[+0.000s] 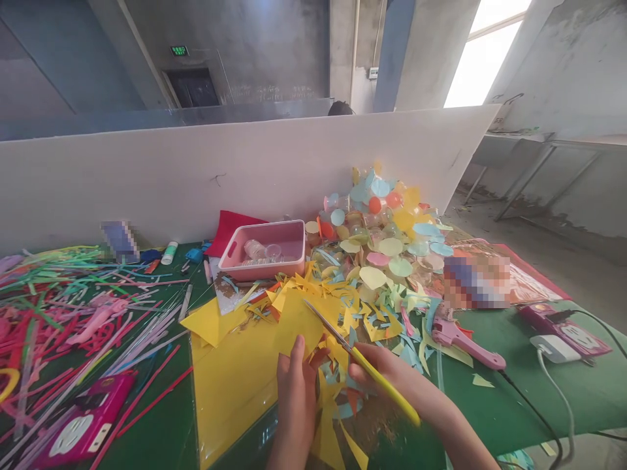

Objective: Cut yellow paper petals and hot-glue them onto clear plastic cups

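My right hand (pixel 392 378) is closed round the yellow handles of a pair of scissors (pixel 353 352), whose blades point up and left over a large yellow paper sheet (pixel 245 372). My left hand (pixel 294 385) rests on that sheet just left of the blades, fingers together, pinching a small scrap of paper that I cannot make out clearly. Yellow, blue and red paper offcuts (pixel 343 391) lie between and under both hands.
A pink tray (pixel 289 261) with clear cups sits behind the sheet. A heap of coloured paper discs (pixel 386 241) rises to the right. Coloured strips (pixel 73 300) cover the left side. A pink glue gun (pixel 465 343), power strips (pixel 563 326) and cables lie right. A white board (pixel 196 170) walls the back.
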The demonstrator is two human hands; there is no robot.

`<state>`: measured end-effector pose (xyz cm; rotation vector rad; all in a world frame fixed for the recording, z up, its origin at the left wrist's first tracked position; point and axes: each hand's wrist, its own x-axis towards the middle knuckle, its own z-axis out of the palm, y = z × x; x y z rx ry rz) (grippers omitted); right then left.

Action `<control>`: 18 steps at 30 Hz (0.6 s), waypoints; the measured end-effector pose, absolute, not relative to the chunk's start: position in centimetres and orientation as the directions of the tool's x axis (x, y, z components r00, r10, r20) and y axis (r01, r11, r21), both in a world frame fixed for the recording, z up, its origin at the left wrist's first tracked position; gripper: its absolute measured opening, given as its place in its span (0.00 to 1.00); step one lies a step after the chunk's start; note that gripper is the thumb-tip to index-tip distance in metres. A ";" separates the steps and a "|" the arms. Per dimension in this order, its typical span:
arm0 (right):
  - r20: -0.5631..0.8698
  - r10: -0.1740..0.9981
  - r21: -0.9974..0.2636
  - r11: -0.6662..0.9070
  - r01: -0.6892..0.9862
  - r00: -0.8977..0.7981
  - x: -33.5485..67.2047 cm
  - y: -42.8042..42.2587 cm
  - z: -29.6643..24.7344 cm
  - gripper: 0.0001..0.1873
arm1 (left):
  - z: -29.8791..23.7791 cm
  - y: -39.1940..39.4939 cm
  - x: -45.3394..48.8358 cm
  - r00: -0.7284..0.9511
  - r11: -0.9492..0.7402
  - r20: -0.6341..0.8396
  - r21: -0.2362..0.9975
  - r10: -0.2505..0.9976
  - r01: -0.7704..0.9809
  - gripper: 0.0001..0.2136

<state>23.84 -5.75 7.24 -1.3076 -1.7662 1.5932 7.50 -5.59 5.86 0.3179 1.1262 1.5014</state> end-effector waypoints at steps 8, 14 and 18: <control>-0.248 0.825 -0.908 -0.015 0.419 -0.507 24.2 -6.5 8.0 0.35 | 6.4 -4.9 7.3 -0.352 0.043 -0.243 0.870 0.904 -0.491 0.26; -0.259 0.815 -0.934 -0.075 0.349 -0.518 24.3 -6.4 7.1 0.33 | 5.9 -4.8 6.2 -0.319 0.107 -0.252 0.906 0.914 -0.410 0.27; -0.258 0.834 -0.926 -0.070 0.371 -0.487 24.0 -6.1 6.8 0.34 | 5.6 -4.7 5.7 -0.333 0.136 -0.253 0.931 0.908 -0.339 0.24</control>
